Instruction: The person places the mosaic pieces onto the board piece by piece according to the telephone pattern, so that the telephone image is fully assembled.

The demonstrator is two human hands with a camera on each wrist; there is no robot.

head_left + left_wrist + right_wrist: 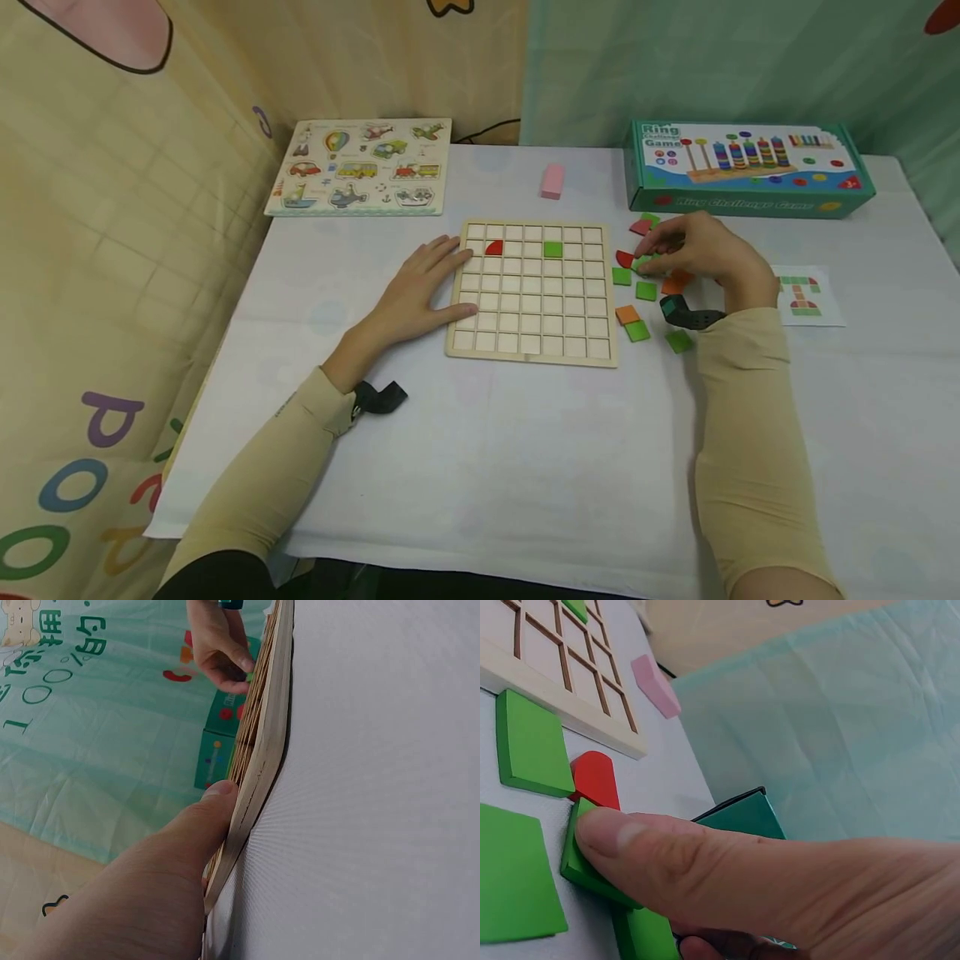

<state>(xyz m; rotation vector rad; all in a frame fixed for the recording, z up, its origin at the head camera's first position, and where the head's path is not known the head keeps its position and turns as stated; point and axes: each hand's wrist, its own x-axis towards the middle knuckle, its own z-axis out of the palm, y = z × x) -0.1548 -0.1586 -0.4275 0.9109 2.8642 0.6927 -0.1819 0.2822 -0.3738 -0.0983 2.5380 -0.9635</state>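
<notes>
A wooden grid board point(531, 293) lies on the table. In its upper part sit a red quarter-round tile point(494, 247) and a green square tile point(552, 249). My left hand point(420, 287) rests against the board's left edge, fingers spread; the left wrist view shows its thumb point(217, 795) on the frame. Right of the board, my right hand point(701, 250) pinches a green tile point(581, 851) among the loose tiles; its other fingers are mostly hidden in the right wrist view. Beside that tile lie a red rounded tile point(596, 778) and a green square tile point(534, 742).
Several loose green and orange tiles point(627, 315) lie right of the board. A pattern card point(808, 310) is beyond the right wrist. At the back stand a pink block point(552, 181), a green game box point(750, 202) and a picture puzzle board point(360, 167).
</notes>
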